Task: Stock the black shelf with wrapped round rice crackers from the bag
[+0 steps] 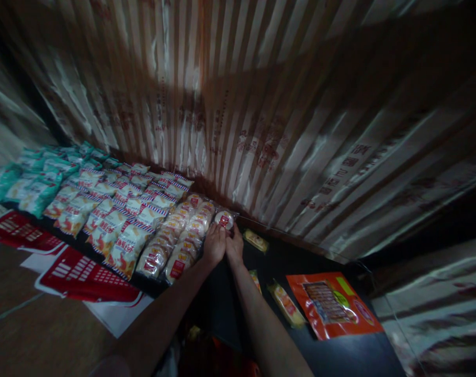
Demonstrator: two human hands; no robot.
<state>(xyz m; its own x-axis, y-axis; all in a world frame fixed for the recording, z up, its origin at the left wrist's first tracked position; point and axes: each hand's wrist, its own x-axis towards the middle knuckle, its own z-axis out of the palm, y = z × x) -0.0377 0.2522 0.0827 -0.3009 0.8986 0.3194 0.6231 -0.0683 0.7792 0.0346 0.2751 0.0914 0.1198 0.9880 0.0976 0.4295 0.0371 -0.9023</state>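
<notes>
A round pastry in a clear wrapper with a red label [224,219] lies at the back edge of the black table, at the end of the pastry rows. My left hand [215,244] and my right hand [234,245] come together at its near side, with fingers closed on its wrapper. Just left of my left hand run two rows of similar wrapped pastries [188,235], overlapping one another. A small yellow packet [256,240] lies a little to the right of my right hand. My fingertips are partly hidden.
White snack bags [122,246] and green bags [40,188] fill the table's left part. Red baskets [85,277] stand below its front edge. An orange packet [334,303] and a yellow packet [287,305] lie right on the black table [359,353]. Striped sheeting [261,104] hangs behind.
</notes>
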